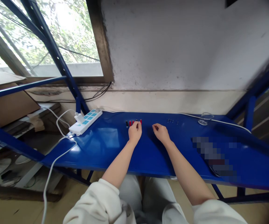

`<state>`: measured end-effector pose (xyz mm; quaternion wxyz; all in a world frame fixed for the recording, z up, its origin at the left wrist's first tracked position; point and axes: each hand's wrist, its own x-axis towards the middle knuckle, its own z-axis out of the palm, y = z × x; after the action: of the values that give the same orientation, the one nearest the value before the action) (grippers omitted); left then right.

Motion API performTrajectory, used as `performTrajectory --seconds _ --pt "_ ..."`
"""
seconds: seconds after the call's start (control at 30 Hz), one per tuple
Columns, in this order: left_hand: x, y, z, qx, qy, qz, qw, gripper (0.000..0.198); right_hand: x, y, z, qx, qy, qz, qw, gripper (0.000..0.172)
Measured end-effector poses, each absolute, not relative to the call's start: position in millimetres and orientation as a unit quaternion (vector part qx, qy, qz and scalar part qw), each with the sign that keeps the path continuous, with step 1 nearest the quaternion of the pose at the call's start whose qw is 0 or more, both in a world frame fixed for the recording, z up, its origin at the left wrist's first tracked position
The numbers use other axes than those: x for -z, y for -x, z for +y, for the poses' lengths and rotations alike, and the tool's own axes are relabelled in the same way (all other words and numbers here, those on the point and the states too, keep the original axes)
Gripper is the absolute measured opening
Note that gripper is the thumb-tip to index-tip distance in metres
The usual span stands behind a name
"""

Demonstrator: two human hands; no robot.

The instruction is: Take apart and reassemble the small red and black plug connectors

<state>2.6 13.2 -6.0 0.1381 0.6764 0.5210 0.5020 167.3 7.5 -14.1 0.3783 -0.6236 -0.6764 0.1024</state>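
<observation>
My left hand is over the blue table with its fingers curled in a pinch; whatever is between them is too small to make out. Just beyond its fingertips stands a short row of small cylinders, among them a black one at the left end, a red one beside it and another red one at the right. My hand partly covers the row. To the right, my right hand is closed too, thumb against fingers, and its contents are hidden. Several tiny metal pins lie past it.
A white power strip with a plugged-in adapter and cable lies on the table's left. Toward the right are a clear round container and a pixelated dark object. Blue frame posts and a wall bound the table.
</observation>
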Motion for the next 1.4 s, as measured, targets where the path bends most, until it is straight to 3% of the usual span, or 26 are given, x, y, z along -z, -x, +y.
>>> performTrajectory --seconds 0.1,0.37,0.53,0.63,0.77,0.97,1.17,1.4 --pt "3 -2 13 -0.499 -0.663 0.544 0.127 0.031 14 -166 7 -0.099 0.618 -0.683 0.376 0.024" --pt "15 -15 27 -0.384 -0.730 0.558 0.091 0.055 14 -160 8 -0.088 0.617 -0.688 0.372 0.024" --pt "12 -16 31 -0.272 -0.738 0.615 0.055 0.050 14 -158 8 -0.093 0.609 -0.695 0.370 0.024" --pt "9 -15 31 -0.284 -0.734 0.614 0.052 0.042 14 -157 8 -0.094 0.608 -0.698 0.368 0.024" --pt "10 -13 33 -0.394 -0.718 0.562 0.115 0.029 13 -156 7 -0.093 0.609 -0.694 0.373 0.022" --pt "13 -15 31 -0.548 -0.637 0.447 0.306 0.021 10 -155 6 -0.140 0.622 -0.638 0.431 0.031" --pt "8 -17 18 -0.562 -0.616 0.373 0.408 0.020 10 -150 2 -0.254 0.578 -0.608 0.481 0.051" --pt "9 -19 15 -0.540 -0.629 0.360 0.428 0.022 7 -146 1 -0.305 0.525 -0.581 0.542 0.050"
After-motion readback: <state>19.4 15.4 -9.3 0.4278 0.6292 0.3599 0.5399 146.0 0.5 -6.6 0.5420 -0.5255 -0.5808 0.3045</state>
